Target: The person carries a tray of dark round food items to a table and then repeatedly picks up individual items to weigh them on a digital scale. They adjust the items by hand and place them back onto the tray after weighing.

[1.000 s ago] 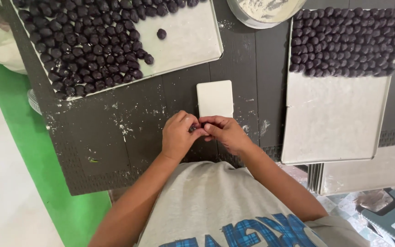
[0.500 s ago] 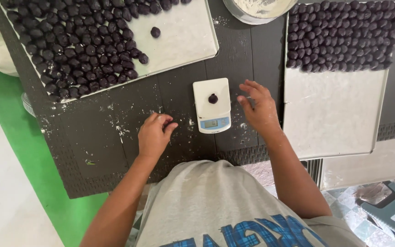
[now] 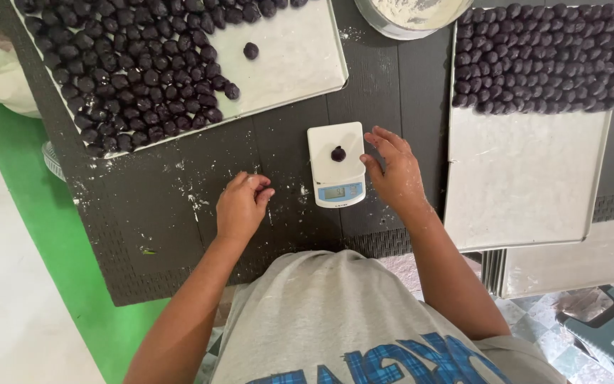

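A small dark dough ball (image 3: 338, 153) sits on a white kitchen scale (image 3: 335, 164) in the middle of the black mat (image 3: 179, 213). My right hand (image 3: 391, 169) hovers just right of the scale, fingers spread, holding nothing. My left hand (image 3: 241, 206) rests on the mat left of the scale with its fingers curled together; whether it pinches a bit of dough I cannot tell. Both hands are dusted with flour.
A floured tray (image 3: 289, 60) at the upper left holds several dark balls, one lying apart (image 3: 251, 50). Another tray (image 3: 527, 185) on the right has packed rows of balls at its top. A bowl of flour (image 3: 410, 18) stands at the top, a green surface (image 3: 30, 213) on the left.
A second ago both hands were together in front of the empty scale. The ball then appeared on the scale; the hands have moved apart, right beside the scale, left onto the mat.
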